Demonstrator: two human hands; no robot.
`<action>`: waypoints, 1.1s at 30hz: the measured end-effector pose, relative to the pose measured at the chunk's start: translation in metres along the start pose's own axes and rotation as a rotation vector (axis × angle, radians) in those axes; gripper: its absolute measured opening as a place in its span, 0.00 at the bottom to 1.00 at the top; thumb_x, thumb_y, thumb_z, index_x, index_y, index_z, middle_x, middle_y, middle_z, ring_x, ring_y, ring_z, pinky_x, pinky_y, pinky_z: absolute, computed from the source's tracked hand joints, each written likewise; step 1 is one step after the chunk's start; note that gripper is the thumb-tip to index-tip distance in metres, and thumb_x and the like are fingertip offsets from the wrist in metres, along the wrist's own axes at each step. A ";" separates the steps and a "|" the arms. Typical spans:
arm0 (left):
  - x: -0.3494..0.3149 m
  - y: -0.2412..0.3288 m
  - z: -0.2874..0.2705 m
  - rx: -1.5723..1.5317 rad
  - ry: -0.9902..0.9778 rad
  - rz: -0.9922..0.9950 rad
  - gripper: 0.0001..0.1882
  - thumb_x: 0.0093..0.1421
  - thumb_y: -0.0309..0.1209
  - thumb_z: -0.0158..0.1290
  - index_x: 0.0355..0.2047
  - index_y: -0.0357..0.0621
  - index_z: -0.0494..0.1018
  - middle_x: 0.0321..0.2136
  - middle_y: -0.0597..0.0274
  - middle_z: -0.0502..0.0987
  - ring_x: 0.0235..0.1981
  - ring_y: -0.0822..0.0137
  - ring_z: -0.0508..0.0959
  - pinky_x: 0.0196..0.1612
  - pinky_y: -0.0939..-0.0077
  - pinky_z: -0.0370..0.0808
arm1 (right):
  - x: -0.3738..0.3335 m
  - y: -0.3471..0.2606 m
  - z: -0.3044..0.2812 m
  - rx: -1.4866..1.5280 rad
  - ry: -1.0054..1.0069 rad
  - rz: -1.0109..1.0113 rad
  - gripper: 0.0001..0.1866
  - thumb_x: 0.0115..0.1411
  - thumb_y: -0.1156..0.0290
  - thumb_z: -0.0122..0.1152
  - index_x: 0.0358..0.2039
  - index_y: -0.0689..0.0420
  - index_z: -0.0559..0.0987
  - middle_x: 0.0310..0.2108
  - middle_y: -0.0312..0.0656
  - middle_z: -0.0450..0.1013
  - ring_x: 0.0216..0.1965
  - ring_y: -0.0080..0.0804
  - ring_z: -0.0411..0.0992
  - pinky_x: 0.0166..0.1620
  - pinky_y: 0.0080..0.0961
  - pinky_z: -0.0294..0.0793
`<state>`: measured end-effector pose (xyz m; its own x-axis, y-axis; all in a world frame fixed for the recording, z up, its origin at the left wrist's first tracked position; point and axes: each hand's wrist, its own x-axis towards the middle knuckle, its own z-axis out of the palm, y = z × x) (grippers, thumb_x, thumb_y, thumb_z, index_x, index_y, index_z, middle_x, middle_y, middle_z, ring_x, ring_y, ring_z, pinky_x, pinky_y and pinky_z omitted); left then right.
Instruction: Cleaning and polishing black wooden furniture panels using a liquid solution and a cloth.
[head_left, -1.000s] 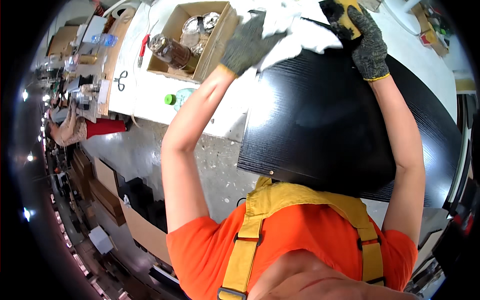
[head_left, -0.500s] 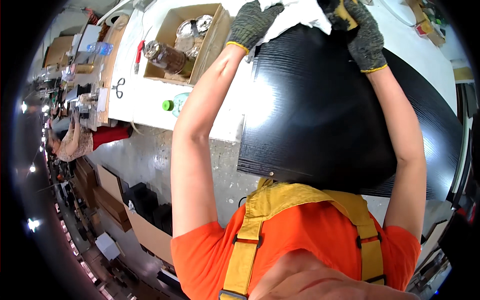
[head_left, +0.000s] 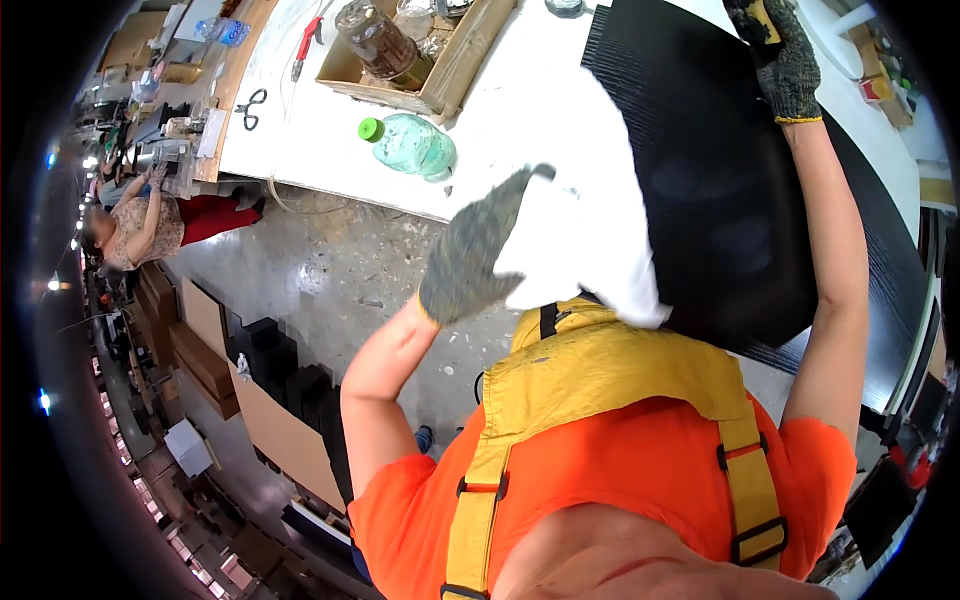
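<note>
My left hand (head_left: 478,245), in a dark grey knitted glove, is closed on a white cloth (head_left: 590,200). The cloth hangs over the left edge of a glossy black panel (head_left: 715,190) with a grained surface. My right hand (head_left: 785,65), gloved the same way, is at the far right part of the panel. Its fingers curl round a stained black and yellow thing (head_left: 765,22) whose kind I cannot make out, partly cut off by the frame edge. Left of the cloth, a clear bottle with a green cap (head_left: 415,147) lies on the white table (head_left: 320,165).
A cardboard box (head_left: 455,75) holding a brown-filled jar (head_left: 375,40) stands at the far left of the table. Black scissors (head_left: 251,109) and a red-handled tool (head_left: 307,45) lie beside it. Another person (head_left: 140,220) works further left. Cardboard (head_left: 285,420) and black pieces stand on the floor.
My left hand has drawn the white cloth from the panel's far edge toward me and left. My right hand has moved slightly right and farther away. The green-capped bottle now shows fully.
</note>
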<state>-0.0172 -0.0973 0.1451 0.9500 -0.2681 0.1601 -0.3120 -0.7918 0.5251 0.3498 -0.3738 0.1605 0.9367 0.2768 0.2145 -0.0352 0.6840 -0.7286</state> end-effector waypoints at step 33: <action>0.286 -0.072 0.003 -0.143 0.195 0.006 0.33 0.55 0.58 0.59 0.47 0.41 0.77 0.41 0.42 0.81 0.42 0.44 0.81 0.48 0.55 0.77 | -0.006 -0.001 -0.036 -1.121 -0.167 -0.327 0.24 0.64 0.63 0.61 0.59 0.59 0.73 0.52 0.45 0.75 0.53 0.35 0.75 0.58 0.30 0.75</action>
<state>0.2768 -0.1188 0.1500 0.9373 -0.1505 0.3144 -0.3254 -0.7013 0.6343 0.3572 -0.4006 0.1364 0.7844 0.3400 0.5188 0.6016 -0.2132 -0.7698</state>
